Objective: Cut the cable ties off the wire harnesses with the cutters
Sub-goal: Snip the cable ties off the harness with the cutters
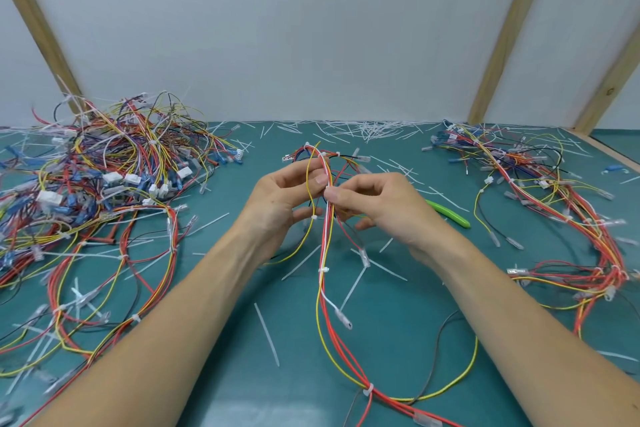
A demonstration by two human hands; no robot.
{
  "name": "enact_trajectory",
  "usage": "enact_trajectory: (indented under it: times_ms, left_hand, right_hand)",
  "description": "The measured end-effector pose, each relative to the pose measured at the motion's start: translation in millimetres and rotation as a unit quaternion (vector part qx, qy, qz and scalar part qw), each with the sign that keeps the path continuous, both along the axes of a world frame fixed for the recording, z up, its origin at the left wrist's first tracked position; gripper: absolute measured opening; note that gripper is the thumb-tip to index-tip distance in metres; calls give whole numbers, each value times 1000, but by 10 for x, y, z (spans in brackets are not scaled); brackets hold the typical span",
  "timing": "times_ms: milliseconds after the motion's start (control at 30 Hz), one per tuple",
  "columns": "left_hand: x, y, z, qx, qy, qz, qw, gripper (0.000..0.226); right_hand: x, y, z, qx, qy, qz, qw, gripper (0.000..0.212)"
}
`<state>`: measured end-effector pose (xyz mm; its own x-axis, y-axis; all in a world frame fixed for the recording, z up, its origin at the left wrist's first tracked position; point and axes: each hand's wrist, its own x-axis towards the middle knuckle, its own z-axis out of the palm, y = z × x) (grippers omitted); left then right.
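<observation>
Wire harness (325, 243), frame centre: pinched in my left hand (287, 198) and right hand (374, 204); cutters (450, 213) on bench (398, 340), just right of my grip.

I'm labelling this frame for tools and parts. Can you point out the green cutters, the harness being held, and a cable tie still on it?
green cutters (450, 213): head view, on the handle.
held wire harness (327, 239): head view, on the red wires below the hands.
cable tie (323, 270): head view, on its white head.

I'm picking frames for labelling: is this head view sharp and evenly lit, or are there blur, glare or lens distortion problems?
Head view: lighting soft and even, with a faint glare patch on the green mat at the bottom edge; the held harness and both hands are fairly sharp; the left wire pile is slightly soft; wide-angle distortion tilts the wooden posts.
</observation>
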<state>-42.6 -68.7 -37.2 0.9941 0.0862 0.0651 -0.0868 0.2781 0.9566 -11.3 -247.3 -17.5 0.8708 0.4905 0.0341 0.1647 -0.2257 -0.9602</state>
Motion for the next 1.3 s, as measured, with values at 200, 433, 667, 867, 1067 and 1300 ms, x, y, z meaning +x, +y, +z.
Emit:
enact_trajectory:
  times_ms: [200,433,667,867,1067,1300]
  left_hand:
    - [-5,1,14,33,6,31,999,18]
    - [-26,-44,9,111,34,21,993,27]
    - [5,-66,-52,162,-5,52,985,11]
    - [-17,-87,-54,352,-132,254,891,8]
    - [-73,-151,-14,269,-62,-19,961,28]
    - [-97,-126,-17,223,-47,-124,966,18]
  right_hand:
    - [32,1,21,44,23,-32,998,10]
    - [91,-43,95,163,73,-96,979,11]
    - [125,-76,102,172,74,-128,974,15]
    - [130,-61,81,162,56,-132,976,16]
    - [143,-61,53,163,48,-156,973,16]
    - [168,-78,42,179,53,-175,967,13]
